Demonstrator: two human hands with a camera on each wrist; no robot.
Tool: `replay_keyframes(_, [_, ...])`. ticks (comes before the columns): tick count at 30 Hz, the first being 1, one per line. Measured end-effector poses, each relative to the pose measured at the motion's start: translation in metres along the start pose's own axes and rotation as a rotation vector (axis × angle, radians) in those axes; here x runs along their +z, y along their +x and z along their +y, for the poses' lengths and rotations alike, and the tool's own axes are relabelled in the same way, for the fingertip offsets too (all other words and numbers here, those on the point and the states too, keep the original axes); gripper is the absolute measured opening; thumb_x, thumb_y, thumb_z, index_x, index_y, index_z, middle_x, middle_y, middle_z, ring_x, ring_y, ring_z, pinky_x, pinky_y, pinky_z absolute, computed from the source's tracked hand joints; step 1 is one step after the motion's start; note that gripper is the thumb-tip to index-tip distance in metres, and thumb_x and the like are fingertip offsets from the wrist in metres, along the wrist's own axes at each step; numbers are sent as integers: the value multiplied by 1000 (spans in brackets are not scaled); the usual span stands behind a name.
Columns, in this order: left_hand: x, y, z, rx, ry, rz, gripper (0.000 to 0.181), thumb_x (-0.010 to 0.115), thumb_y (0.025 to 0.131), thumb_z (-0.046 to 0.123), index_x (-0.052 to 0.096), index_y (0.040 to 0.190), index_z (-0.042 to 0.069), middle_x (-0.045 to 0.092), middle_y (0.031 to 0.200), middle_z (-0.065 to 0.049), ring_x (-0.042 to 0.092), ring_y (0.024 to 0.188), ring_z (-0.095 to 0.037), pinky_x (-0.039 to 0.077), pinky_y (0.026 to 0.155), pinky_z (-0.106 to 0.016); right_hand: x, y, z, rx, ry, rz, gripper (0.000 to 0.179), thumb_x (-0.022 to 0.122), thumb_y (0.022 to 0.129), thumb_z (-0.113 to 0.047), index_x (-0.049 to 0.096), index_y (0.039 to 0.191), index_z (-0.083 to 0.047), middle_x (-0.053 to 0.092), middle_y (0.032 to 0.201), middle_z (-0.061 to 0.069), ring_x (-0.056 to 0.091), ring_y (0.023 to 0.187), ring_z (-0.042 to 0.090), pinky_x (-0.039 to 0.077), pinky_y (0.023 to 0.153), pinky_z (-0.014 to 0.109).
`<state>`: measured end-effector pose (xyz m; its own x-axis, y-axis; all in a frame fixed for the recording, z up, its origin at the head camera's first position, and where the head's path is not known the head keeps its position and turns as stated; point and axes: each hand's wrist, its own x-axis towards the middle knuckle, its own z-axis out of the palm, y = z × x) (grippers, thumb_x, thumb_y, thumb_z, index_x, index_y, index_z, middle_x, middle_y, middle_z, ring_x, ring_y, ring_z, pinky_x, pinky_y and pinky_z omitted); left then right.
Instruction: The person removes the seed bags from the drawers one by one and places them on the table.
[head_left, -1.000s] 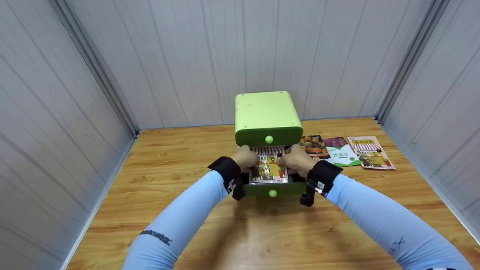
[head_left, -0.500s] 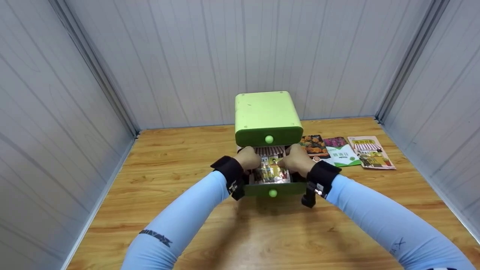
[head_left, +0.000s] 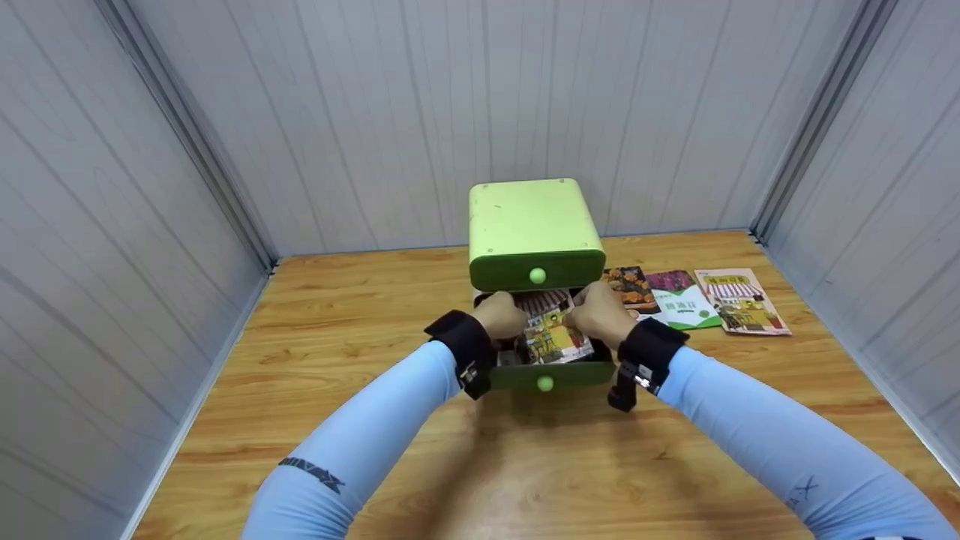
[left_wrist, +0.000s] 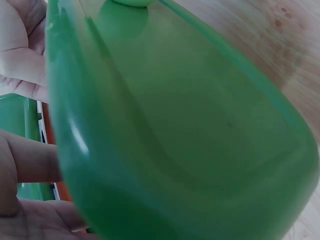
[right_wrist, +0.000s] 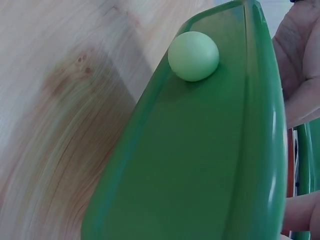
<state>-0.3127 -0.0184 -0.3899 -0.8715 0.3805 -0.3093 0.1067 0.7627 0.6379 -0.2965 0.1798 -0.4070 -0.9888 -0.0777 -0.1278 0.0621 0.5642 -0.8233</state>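
Note:
A small two-drawer green cabinet (head_left: 534,217) has its lower drawer (head_left: 517,377) pulled out. Inside it lies a colourful seed packet (head_left: 556,341), turned askew, with a striped packet (head_left: 541,301) partly visible behind. My left hand (head_left: 501,315) grips the askew packet's upper left edge inside the drawer. On the other side, my right hand (head_left: 601,313) pinches the packet's right edge, thumb over its face. Both wrist views are mostly filled by the green drawer front (left_wrist: 215,125), which hides much of the fingers; its round pale knob (right_wrist: 193,56) shows in the right wrist view.
Right of the cabinet lie an orange-flower packet (head_left: 631,289), a purple-and-white packet (head_left: 681,301) and a striped-awning packet (head_left: 742,301) on the wooden table (head_left: 360,322). The upper drawer (head_left: 506,271) is closed. Grey panel walls (head_left: 375,127) stand behind and at both sides.
The packet in the drawer has turned from straight to askew, its lower end shifting right. Some of the drawer's inside now shows at the left. Both hands have shifted slightly right.

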Motion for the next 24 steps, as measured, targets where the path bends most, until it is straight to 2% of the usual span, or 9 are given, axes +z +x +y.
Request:
replay_keyframes(3, [-1,-3,-1,0,-49,-5,13,41,98,14,48,89,8,39,60,2,35,50,-14,35,49,-28,0,-1,-1,-3,24,1,37,62,87,5,44,57,-9,38,47,-1,28,44,13,27,61,34])
replay_keyframes(5, [-1,-4,-2,-5,-70,-6,14,40,99,15,49,93,6,38,60,2,34,51,-14,36,51,-29,-1,-1,0,5,78,-6,28,60,87,7,52,62,-4,43,49,1,30,43,12,24,52,33])
replay_keyframes(8, [-1,-8,-3,-21,-148,-10,18,38,99,15,49,104,1,38,64,1,39,57,-20,46,59,-37,-2,0,0,30,147,-21,20,57,87,9,54,70,0,47,58,4,32,44,12,30,52,34])
replay_keyframes(11, [-1,-12,-3,-34,-260,-6,23,38,98,14,46,115,-1,39,74,-2,40,67,-25,52,76,-50,-4,2,-1,86,202,-43,27,59,90,6,46,69,-5,38,59,1,26,46,11,29,57,38])
replay_keyframes(13, [-1,-13,-3,-46,-318,1,35,39,98,13,42,129,-4,46,92,-8,42,76,-26,52,81,-51,-5,3,-3,126,251,-57,34,60,92,2,40,68,-11,33,59,-1,22,46,11,27,57,37])
replay_keyframes(15, [0,-13,-4,-59,-358,15,45,39,98,12,35,139,-6,45,109,-12,43,79,-24,51,79,-47,-5,3,-4,161,304,-65,39,61,94,0,36,67,-13,30,55,-3,18,45,11,25,53,33])
replay_keyframes(18, [1,-11,-5,-76,-399,40,54,40,97,10,26,147,-6,40,126,-17,46,82,-22,45,69,-35,-4,1,-5,187,373,-62,37,61,94,0,39,66,-12,36,55,-3,18,44,10,22,47,27])
replay_keyframes(22, [2,-9,-5,-83,-478,60,46,41,94,6,34,137,-8,44,121,-17,46,77,-19,41,63,-30,-3,-1,-7,212,443,-71,36,63,91,2,43,65,-10,41,59,-4,34,47,8,33,47,22])
replay_keyframes(24, [0,-9,-5,-88,-512,59,49,42,94,4,32,140,-8,43,126,-18,45,78,-19,41,61,-28,-2,-3,-8,220,471,-87,42,64,89,4,37,60,-11,41,59,-4,44,53,8,41,51,21])
